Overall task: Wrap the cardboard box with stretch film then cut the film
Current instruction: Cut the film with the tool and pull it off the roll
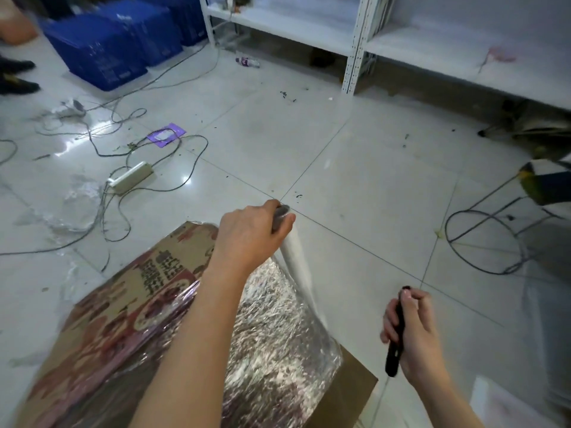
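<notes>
Most of the wrapping looks done: the cardboard box (148, 319) on the floor (355, 156) already carries crinkled, shiny layers of stretch film (272, 329) over its top and the face nearest the viewer, though the bare brown corner at the lower right of the box has no film on it. Above the far edge of the box, the left hand (250, 236) grips the end of the film roll (292, 242), its fingers curled round the core, and a taut band of film runs from the roll down to the box. Just to the right of the box, the right hand (411, 335) is closed round a dark, slim cutter (397, 332), held upright and apart from the film; whether a blade is out cannot be told. By my reading, what is left is the cut itself, bringing the cutter across the stretched band between roll and box, then smoothing the loose tail down. Cables and a power strip (131, 177) lie beyond the box to its left.
</notes>
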Motion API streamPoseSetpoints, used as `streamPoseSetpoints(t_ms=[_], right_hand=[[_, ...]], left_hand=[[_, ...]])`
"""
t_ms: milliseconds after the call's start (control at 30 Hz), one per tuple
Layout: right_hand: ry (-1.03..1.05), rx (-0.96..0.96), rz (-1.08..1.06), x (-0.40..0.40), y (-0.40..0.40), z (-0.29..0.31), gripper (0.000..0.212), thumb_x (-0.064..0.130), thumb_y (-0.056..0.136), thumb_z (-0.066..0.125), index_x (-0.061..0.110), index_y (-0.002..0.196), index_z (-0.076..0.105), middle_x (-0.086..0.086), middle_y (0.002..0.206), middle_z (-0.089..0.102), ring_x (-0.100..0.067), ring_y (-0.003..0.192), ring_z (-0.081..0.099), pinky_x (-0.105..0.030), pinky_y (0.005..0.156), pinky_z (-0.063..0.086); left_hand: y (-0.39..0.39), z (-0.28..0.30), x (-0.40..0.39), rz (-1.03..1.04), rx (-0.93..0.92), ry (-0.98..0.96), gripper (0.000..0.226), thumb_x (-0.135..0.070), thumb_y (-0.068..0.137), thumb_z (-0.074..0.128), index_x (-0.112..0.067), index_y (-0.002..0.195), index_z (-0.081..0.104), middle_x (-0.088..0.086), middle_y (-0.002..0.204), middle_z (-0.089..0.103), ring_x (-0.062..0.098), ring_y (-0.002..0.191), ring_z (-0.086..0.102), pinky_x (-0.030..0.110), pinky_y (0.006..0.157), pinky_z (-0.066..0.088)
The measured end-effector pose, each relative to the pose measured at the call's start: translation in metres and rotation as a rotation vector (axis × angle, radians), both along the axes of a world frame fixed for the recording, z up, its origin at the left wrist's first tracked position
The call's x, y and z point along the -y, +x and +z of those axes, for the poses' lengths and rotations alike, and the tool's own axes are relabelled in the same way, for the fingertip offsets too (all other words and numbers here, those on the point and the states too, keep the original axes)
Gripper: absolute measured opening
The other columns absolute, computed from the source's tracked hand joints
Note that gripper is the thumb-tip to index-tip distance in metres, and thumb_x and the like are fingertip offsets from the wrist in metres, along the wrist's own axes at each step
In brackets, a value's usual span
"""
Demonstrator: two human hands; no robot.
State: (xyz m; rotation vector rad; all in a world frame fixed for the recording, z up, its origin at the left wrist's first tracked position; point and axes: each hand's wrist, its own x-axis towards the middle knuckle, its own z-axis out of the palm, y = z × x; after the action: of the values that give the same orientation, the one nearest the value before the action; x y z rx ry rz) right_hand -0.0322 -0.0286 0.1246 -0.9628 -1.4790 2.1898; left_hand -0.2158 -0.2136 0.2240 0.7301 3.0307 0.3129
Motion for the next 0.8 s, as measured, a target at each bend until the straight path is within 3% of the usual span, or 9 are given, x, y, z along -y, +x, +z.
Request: streamPoseSetpoints(t_ms=[100,167,233,333,433,500,633,700,800], right_hand=[[-0.227,0.051,0.133,0.005,-0.007,0.008,0.025,0.026,0.099,0.031,0.009,0.089,0.045,-0.002,0.057,0.032,-0.008,0.038,0.024,-0.020,0.033,0.022],[-0.346,0.057,0.246,0.009,-0.007,0.010,0.027,0.022,0.094,0.032,0.002,0.098,0.049,-0.004,0.066,0.037,-0.012,0.048,0.031,-0.024,0.043,0.030],[-0.375,0.012,0.312,0.014,-0.008,0.014,0.038,0.025,0.085,0.051,-0.001,0.112,0.053,-0.008,0.073,0.044,-0.016,0.057,0.041,-0.028,0.052,0.041],[-0.263,0.017,0.374,0.020,-0.005,0.020,0.039,0.035,0.085,0.055,0.025,0.122,0.055,-0.011,0.067,0.051,-0.022,0.054,0.050,-0.036,0.050,0.050],[-0.087,0.164,0.440,0.024,-0.005,0.021,0.044,0.054,0.085,0.049,0.036,0.125,0.052,-0.005,0.052,0.035,-0.014,0.037,0.027,-0.020,0.036,0.024],[-0.151,0.232,0.435,0.024,-0.005,0.018,0.039,0.043,0.098,0.032,0.023,0.120,0.056,-0.002,0.052,0.027,-0.011,0.039,0.018,-0.021,0.038,0.015],[-0.262,0.210,0.438,0.027,0.000,0.024,0.031,0.007,0.099,0.027,-0.002,0.112,0.054,-0.007,0.063,0.044,-0.017,0.050,0.035,-0.030,0.049,0.029],[-0.177,0.165,0.455,0.028,0.003,0.028,0.028,0.005,0.098,0.036,0.006,0.118,0.055,-0.008,0.069,0.052,-0.019,0.053,0.043,-0.029,0.046,0.035],[-0.105,0.178,0.490,0.029,0.006,0.031,0.029,0.020,0.094,0.044,0.025,0.122,0.053,-0.005,0.064,0.051,-0.013,0.042,0.032,-0.019,0.037,0.024]], left_hand=[[0.000,-0.001,0.001,-0.014,-0.025,-0.001,0.041,-0.052,0.097,0.032,-0.027,0.123,0.053,-0.003,0.101,0.070,0.023,0.095,0.064,0.028,0.064,0.030],[0.001,-0.002,0.000,-0.017,-0.033,0.004,0.041,-0.052,0.097,0.032,-0.028,0.122,0.053,-0.003,0.099,0.070,0.021,0.094,0.064,0.027,0.063,0.031],[0.001,-0.002,-0.001,-0.021,-0.037,0.004,0.041,-0.052,0.097,0.031,-0.028,0.122,0.053,-0.003,0.097,0.070,0.020,0.093,0.064,0.027,0.062,0.030],[0.000,-0.002,0.000,-0.022,-0.047,0.002,0.042,-0.052,0.098,0.030,-0.027,0.124,0.052,-0.002,0.097,0.070,0.021,0.092,0.065,0.027,0.062,0.031],[0.001,-0.003,0.000,-0.012,-0.054,0.011,0.042,-0.052,0.098,0.031,-0.027,0.124,0.053,-0.003,0.096,0.071,0.021,0.091,0.065,0.027,0.062,0.031],[0.003,-0.004,-0.002,-0.007,-0.049,0.018,0.041,-0.052,0.097,0.031,-0.027,0.122,0.053,-0.002,0.094,0.071,0.023,0.090,0.065,0.027,0.062,0.032],[0.005,-0.005,-0.004,0.007,-0.028,0.025,0.041,-0.052,0.097,0.032,-0.027,0.121,0.054,-0.002,0.093,0.071,0.023,0.090,0.065,0.028,0.063,0.033],[0.007,-0.003,-0.003,0.016,-0.012,0.030,0.041,-0.053,0.096,0.033,-0.028,0.121,0.055,-0.003,0.094,0.071,0.022,0.089,0.065,0.028,0.063,0.034],[0.007,0.001,-0.003,0.049,0.045,0.054,0.038,-0.053,0.096,0.036,-0.029,0.117,0.056,-0.004,0.095,0.070,0.022,0.090,0.064,0.027,0.064,0.033]])
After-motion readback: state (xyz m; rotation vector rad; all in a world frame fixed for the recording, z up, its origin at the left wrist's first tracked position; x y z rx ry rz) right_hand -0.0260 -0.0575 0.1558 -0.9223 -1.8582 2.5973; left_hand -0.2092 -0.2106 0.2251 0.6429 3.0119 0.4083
